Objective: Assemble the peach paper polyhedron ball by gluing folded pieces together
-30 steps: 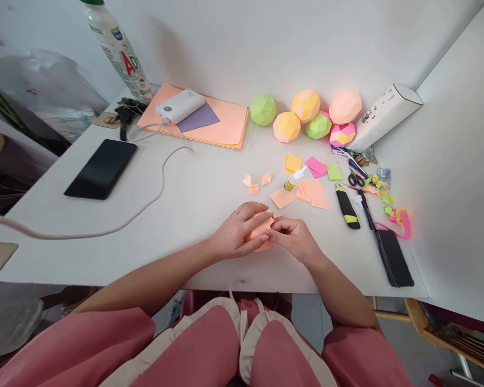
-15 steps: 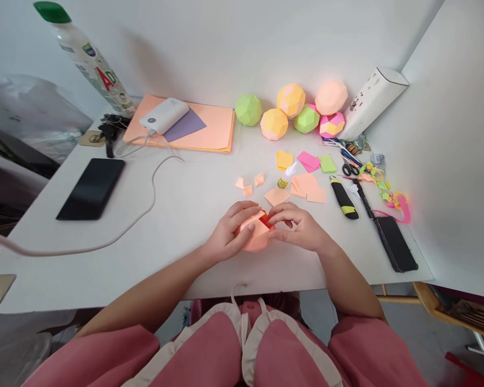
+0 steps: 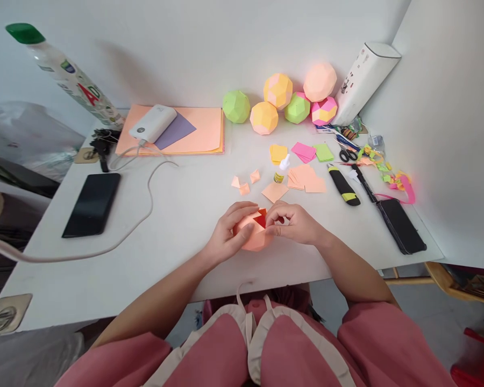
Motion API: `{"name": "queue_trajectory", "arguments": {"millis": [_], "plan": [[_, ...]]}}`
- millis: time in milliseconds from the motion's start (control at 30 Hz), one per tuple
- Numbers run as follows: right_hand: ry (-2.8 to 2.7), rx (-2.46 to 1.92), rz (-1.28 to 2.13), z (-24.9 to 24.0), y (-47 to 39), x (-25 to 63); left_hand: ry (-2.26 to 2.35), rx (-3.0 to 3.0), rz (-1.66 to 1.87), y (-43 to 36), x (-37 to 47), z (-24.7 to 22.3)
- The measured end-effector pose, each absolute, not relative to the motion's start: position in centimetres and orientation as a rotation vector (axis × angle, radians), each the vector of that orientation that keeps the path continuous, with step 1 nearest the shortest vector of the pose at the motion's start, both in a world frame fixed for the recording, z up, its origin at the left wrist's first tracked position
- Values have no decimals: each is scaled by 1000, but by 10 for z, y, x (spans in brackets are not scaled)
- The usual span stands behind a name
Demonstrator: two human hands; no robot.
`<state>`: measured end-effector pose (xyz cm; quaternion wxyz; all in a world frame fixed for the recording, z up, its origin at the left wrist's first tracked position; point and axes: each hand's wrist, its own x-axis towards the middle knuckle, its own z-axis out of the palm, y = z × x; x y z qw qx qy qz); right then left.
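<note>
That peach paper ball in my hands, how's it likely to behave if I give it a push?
The peach paper ball is probably light, since its opening shows a hollow inside. It may dent easily around that opening, by your right hand, where the paper edges look unsupported. Its rounded but faceted outside suggests it could roll, though unevenly.

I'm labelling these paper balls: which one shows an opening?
The peach ball in the left hand, open beside the right hand; the six balls near the wall show no opening.
</note>
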<state>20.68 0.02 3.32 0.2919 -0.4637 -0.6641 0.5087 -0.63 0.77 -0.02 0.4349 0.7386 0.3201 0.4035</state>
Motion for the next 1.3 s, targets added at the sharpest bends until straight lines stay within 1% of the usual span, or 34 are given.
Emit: {"name": "queue_trajectory", "arguments": {"millis": [233,400,833,1300], "plan": [[-1708,-1272,1425,36,-2,209,891,1748,927,5,-4,5],[-1825,-1296,1369,36,-4,207,901,1699,939,4,-5,5],[-1817,-1201,1373,34,-11,195,939,1580,860,-3,-5,13],[-1785,-1203,1309,32,-12,192,827,1700,947,0,-4,5]]}}
